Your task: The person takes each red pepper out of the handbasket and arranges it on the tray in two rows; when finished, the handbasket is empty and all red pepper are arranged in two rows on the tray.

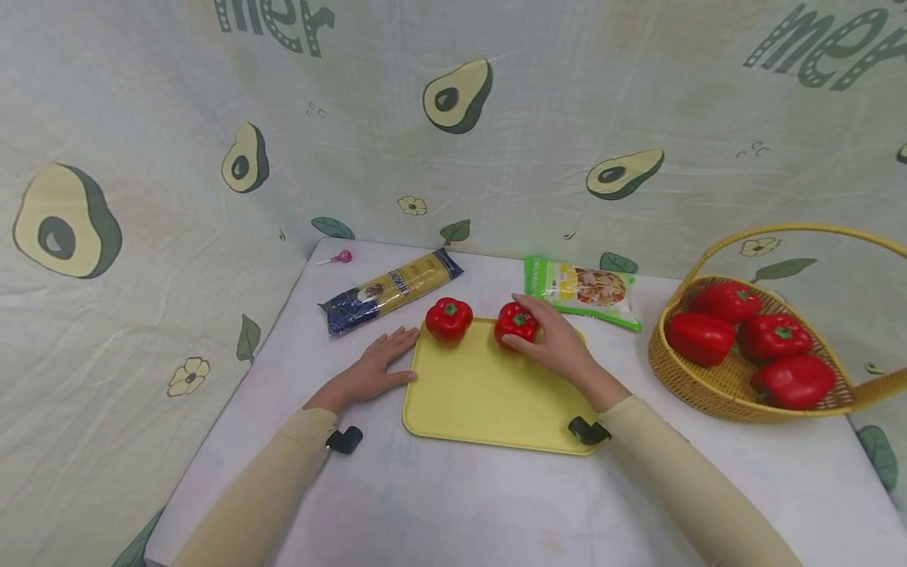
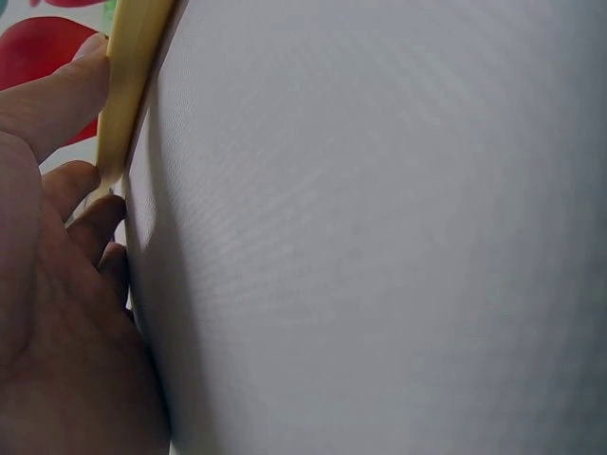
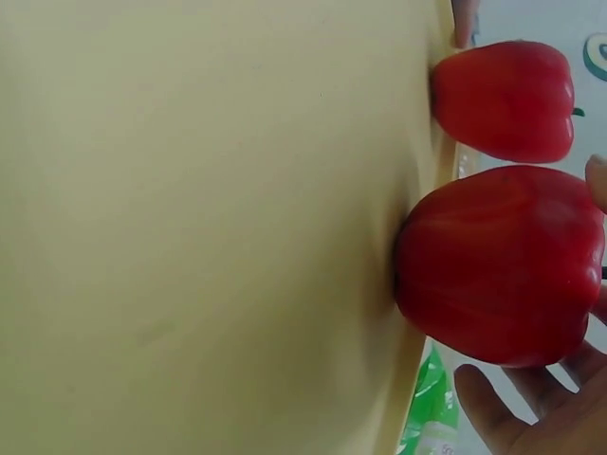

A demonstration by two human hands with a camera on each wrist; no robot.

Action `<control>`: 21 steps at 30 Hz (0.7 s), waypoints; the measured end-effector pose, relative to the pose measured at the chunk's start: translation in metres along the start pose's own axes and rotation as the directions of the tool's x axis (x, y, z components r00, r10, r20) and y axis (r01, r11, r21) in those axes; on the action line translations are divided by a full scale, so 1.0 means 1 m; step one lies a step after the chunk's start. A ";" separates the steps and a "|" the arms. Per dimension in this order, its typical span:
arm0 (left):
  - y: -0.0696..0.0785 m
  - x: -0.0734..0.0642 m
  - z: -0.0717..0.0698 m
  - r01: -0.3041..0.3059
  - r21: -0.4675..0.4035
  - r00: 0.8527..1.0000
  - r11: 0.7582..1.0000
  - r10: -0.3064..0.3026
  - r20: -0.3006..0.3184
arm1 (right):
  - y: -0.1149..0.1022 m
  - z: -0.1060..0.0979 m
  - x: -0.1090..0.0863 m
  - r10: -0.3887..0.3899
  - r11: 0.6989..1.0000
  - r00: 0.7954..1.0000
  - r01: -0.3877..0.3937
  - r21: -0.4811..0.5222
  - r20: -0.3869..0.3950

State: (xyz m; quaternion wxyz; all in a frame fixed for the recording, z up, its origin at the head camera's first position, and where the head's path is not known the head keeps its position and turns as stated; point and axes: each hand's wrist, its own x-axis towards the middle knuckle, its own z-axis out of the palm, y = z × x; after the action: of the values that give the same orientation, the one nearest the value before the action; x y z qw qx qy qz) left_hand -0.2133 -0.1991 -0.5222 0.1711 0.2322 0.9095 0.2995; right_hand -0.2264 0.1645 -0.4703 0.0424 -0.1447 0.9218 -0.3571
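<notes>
My right hand has its fingers and thumb around a red bell pepper that stands on the yellow tray, near its back edge. Seen from the right wrist, that pepper sits upright, with the thumb on one side and the fingers on the other. A second red bell pepper stands at the tray's back left corner. My left hand lies flat with straight fingers at the tray's left edge; in the left wrist view its thumb touches the rim.
A yellow wicker basket with several red bell peppers stands at the right. Behind the tray lie a blue and yellow pasta packet and a green food packet. A pink lollipop lies at the table's back left.
</notes>
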 end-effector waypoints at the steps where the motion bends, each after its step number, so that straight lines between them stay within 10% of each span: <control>1: 0.000 0.000 0.000 0.001 -0.001 1.000 1.000 -0.001 0.000 | 0.000 0.000 0.000 0.000 1.000 1.000 0.000 -0.001 0.000; 21: 0.003 -0.001 -0.001 0.016 0.003 1.000 1.000 -0.016 -0.001 | 0.007 -0.005 -0.012 -0.041 0.999 0.999 0.040 -0.022 -0.035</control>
State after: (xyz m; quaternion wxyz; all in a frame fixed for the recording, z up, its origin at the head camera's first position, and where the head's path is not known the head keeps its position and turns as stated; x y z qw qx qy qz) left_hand -0.2119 -0.1976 -0.5195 0.1729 0.2249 0.9118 0.2969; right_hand -0.2171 0.1762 -0.4715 0.0173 -0.1573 0.9231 -0.3505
